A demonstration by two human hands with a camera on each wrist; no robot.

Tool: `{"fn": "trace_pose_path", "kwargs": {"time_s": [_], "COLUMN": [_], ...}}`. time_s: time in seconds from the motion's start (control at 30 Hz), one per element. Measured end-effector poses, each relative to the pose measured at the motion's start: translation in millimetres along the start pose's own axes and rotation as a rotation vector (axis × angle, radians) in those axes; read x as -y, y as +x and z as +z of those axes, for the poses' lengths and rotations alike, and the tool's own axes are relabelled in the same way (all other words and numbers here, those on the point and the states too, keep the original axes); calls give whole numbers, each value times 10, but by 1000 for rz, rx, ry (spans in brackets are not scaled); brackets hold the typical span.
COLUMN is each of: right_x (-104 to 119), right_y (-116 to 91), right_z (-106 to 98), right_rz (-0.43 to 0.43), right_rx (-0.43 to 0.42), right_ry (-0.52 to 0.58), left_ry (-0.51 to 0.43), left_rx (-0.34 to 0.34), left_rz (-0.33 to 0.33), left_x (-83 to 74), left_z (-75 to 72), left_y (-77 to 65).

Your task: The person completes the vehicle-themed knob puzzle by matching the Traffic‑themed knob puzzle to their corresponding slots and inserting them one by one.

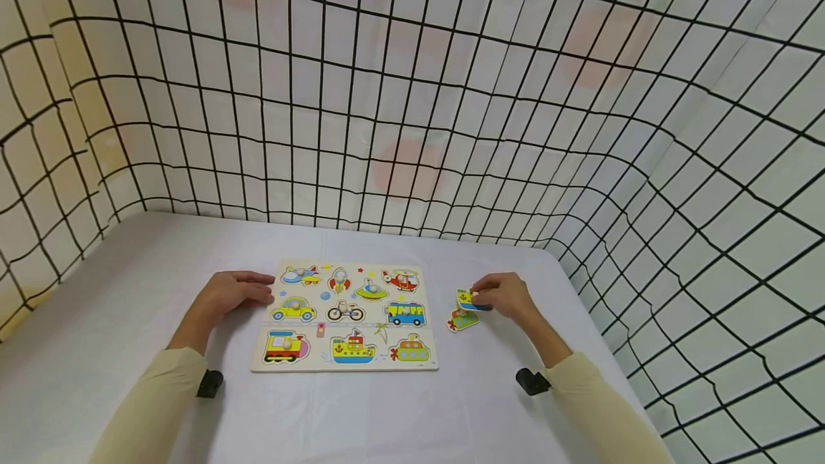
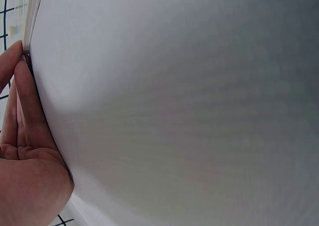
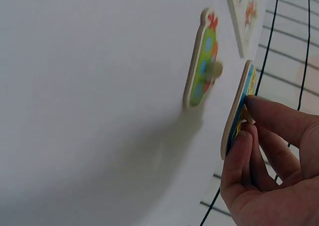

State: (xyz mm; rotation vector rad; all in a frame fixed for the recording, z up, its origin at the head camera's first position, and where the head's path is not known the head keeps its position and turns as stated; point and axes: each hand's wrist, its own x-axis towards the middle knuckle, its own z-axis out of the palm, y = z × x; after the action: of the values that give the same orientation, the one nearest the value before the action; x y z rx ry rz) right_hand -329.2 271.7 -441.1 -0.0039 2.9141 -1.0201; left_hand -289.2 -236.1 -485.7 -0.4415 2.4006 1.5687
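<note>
A wooden peg puzzle board (image 1: 322, 328) with vehicle pictures lies flat on the table. My left hand (image 1: 238, 291) touches the board's left edge with fairly straight fingers; the left wrist view shows the fingertips of this hand (image 2: 27, 146) at the edge. To the right of the board, my right hand (image 1: 509, 297) pinches a boat puzzle piece (image 1: 464, 299). In the right wrist view the boat piece (image 3: 238, 109) is tilted, held near its knob. A green submarine puzzle piece (image 1: 462, 321) lies beside it on the table, its knob facing up (image 3: 203, 61).
The white-covered table (image 1: 361, 421) is enclosed at the back and sides by a black wire grid (image 1: 361, 92) over pale sheeting. Knobbed pieces such as the train (image 1: 286, 346) and bus (image 1: 404, 313) sit in the board. Black wrist devices (image 1: 532, 382) are worn below the sleeves.
</note>
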Motion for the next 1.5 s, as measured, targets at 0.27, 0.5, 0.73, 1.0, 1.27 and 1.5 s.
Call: {"fn": "trace_pose_path", "kwargs": {"time_s": [0.27, 0.5, 0.73, 1.0, 1.27, 1.5], "right_x": [402, 658, 871, 1087, 1227, 1292], "right_y": [-122, -214, -279, -382, -483, -550], "right_z": [232, 482, 702, 923, 1135, 1239], "right_rz": [-67, -141, -197, -297, -309, -338], "right_rx": [71, 139, 220, 289, 366, 397], "right_ry": [-16, -17, 9, 19, 70, 81], "left_ry": [-6, 0, 6, -4, 0, -1], "left_rx": [6, 13, 18, 13, 7, 8], "left_rz": [1, -4, -13, -5, -2, -10], "left_x": [5, -3, -18, 2, -10, -4], "left_z": [-1, -10, -16, 1, -2, -2], "left_y": [12, 17, -2, 19, 6, 16]}}
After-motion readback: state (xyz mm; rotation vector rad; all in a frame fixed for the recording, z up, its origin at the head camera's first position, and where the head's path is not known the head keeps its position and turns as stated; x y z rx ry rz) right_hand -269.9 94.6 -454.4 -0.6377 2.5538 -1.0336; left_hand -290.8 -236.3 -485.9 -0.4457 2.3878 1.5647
